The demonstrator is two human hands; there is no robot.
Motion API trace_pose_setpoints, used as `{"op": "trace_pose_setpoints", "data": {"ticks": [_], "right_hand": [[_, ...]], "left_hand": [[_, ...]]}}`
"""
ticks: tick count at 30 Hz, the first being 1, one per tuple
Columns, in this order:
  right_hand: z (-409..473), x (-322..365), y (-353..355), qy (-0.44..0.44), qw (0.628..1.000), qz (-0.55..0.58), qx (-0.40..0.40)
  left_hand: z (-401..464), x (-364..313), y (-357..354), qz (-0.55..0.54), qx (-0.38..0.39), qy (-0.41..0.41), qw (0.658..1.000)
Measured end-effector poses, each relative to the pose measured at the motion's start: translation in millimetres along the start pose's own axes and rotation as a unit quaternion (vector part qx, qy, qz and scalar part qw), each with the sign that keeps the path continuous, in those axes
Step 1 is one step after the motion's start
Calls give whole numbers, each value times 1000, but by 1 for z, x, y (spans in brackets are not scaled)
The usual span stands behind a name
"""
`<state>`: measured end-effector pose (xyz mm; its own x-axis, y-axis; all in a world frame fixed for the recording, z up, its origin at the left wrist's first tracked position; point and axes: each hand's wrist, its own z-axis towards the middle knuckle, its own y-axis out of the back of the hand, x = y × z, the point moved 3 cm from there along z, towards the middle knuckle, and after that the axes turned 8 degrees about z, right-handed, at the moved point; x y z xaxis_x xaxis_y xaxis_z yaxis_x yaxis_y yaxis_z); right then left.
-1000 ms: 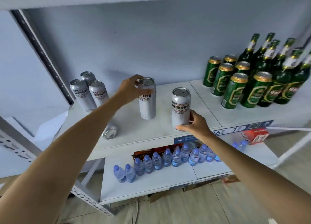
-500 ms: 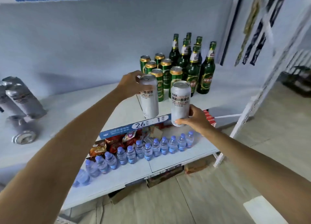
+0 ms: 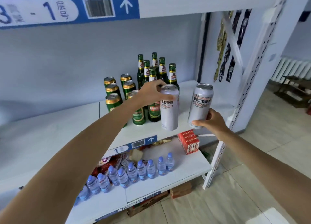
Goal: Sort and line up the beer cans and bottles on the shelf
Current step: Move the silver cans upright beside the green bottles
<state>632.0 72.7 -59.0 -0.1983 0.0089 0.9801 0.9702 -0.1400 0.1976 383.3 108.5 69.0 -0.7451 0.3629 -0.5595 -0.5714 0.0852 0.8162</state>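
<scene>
Risk: the left tall silver wheat-beer can (image 3: pixel 169 107), carried close in front of the green glass beer bottles (image 3: pixel 155 76), could topple them. Left hand (image 3: pixel 151 91) grasps its rim from above; right hand (image 3: pixel 212 121) grasps the right silver can (image 3: pixel 200 104) low, right of the bottles, above the white shelf (image 3: pixel 186 92).

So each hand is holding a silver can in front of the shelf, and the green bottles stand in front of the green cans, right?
Not quite. The head view shows the green bottles standing behind and to the right of the green cans, toward the wall. The rest holds: the left hand and right hand each grip a silver can.
</scene>
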Motion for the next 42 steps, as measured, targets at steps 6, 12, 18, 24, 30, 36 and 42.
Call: {"op": "trace_pose_setpoints", "data": {"ticks": [6, 12, 18, 24, 30, 36, 42], "right_hand": [[72, -9, 60, -11, 1000, 14, 10], [164, -26, 92, -11, 998, 29, 61], [279, -54, 103, -22, 991, 21, 128], [352, -61, 88, -21, 985, -15, 172], [408, -80, 50, -48, 985, -51, 159], [436, -64, 17, -36, 988, -27, 151], [446, -54, -7, -36, 985, -10, 166]], "left_hand": [[81, -34, -31, -14, -2, -1, 1000], [162, -55, -74, 5, -35, 54, 998], [239, -52, -95, 29, -69, 154, 985], [293, -20, -103, 40, -113, 260, 958], [328, 9, -105, 42, -164, 316, 934], [351, 34, -107, 66, -170, 368, 912], [364, 51, -104, 45, -172, 395, 901]]}}
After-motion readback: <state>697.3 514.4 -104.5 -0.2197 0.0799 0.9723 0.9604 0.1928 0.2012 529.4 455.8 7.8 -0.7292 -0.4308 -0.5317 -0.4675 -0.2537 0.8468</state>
